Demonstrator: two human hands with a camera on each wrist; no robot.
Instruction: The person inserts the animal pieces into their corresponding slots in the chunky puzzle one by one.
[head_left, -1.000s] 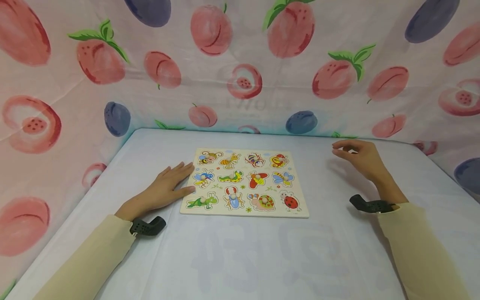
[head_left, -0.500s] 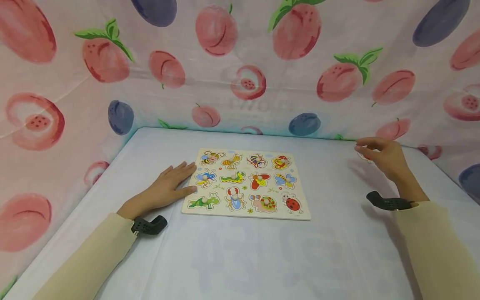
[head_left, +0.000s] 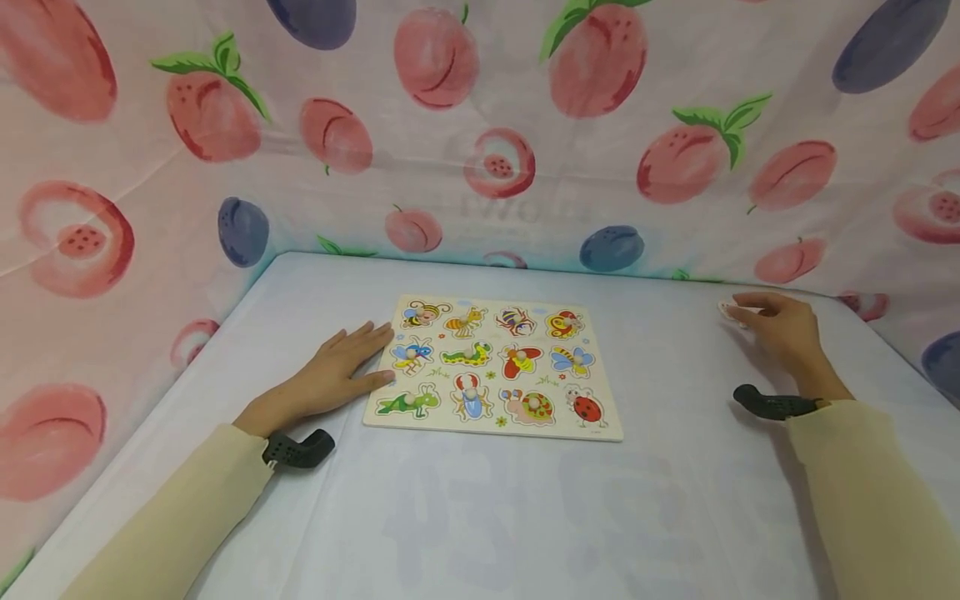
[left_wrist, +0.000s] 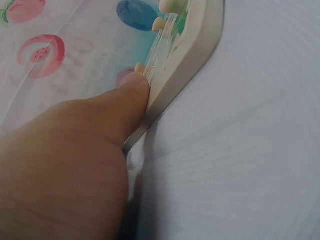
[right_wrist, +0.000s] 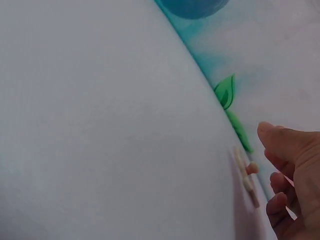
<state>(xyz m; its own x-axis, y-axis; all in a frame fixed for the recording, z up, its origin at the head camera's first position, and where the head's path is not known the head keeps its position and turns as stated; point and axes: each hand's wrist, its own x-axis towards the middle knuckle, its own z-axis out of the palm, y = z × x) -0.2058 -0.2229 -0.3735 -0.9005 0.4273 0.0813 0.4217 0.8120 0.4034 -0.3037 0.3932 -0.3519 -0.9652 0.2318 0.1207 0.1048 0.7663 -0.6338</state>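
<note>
A wooden peg puzzle board point(head_left: 491, 379) with insect pictures lies on the table, most of its pieces showing round wooden knobs. No knob shows on the ladybug picture point(head_left: 585, 408) at its lower right corner. My left hand point(head_left: 322, 383) rests flat at the board's left edge, fingers spread; in the left wrist view its thumb point(left_wrist: 135, 82) lies against the edge. To the far right, a small knobbed puzzle piece point(right_wrist: 246, 177) is on the table, partly hidden in the head view. My right hand point(head_left: 780, 333) is right beside it, fingers loosely bent and apart from the knob.
A white cloth point(head_left: 525, 517) covers the table. Fruit-printed fabric point(head_left: 555, 183) hangs along the back and left sides. Each wrist wears a black band-like device, one on the left wrist point(head_left: 298, 450) and one on the right wrist point(head_left: 776, 404).
My right hand has moved to the right, then drawn slightly back, and the puzzle piece now shows at its fingertips. The left hand and board stay in place; the head view has shifted slightly.
</note>
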